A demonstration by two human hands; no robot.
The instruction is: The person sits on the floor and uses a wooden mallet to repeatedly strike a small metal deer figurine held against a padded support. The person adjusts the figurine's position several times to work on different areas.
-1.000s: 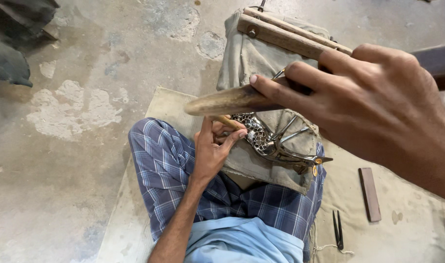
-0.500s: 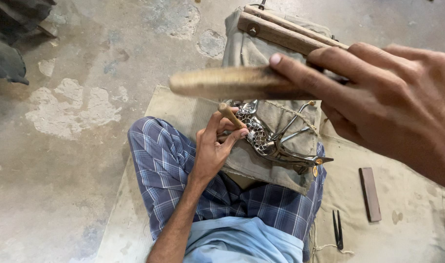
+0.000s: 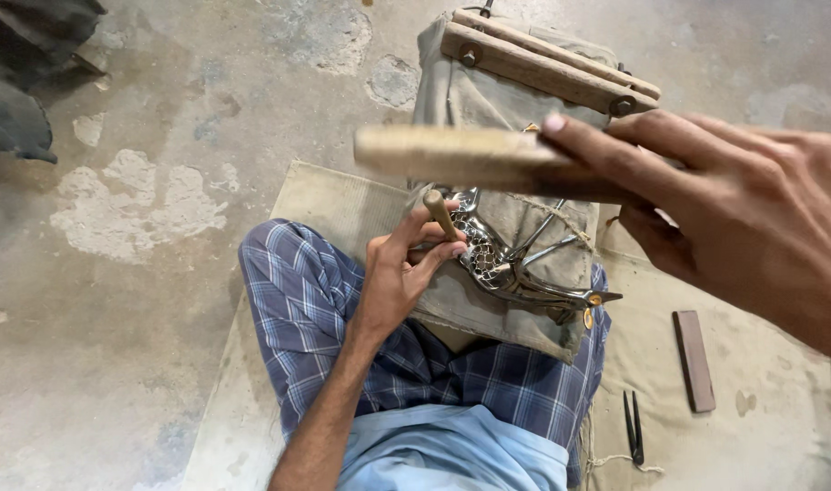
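**Chisel on metalwork, mallet raised above it**

The left hand (image 3: 399, 273) pinches a short wooden-handled punch (image 3: 439, 213) between thumb and fingertips, fingers closed round its shaft. The punch stands tilted, its lower end set on the ornate silver metalwork (image 3: 506, 264), a piece of pierced, lattice-like pattern with thin curved bars running off to the right. That piece lies on a grey-green cloth-covered block (image 3: 515, 195) that rests against the person's lap, roughly at the middle of the tan mat (image 3: 342, 205) spread on the floor.

The right hand (image 3: 734, 218) is close to the camera and blurred. Its fingers are wrapped over a pale wooden mallet (image 3: 452, 156), held level above the block, well clear of the punch head below it. The thumb's place under the wood cannot be made out, but the fingers are firmly closed on it.

At the block's far end two wooden bars (image 3: 543, 56), joined by round bolts, lie across the cloth. A metal clamp with brass-coloured knobs (image 3: 586, 298) grips the near right side of the metalwork.

The person sits with legs in a blue checked cloth (image 3: 306, 300), a light blue shirt (image 3: 452, 450) showing at the bottom edge. On the mat's right part lie a long reddish-brown sharpening stone (image 3: 694, 360) and, nearer the near edge, slim dark tweezers (image 3: 634, 427). The concrete floor (image 3: 133, 273) beyond the mat's left edge is stained and patchy, with a dark bundle of cloth (image 3: 29, 73) at the far left corner.
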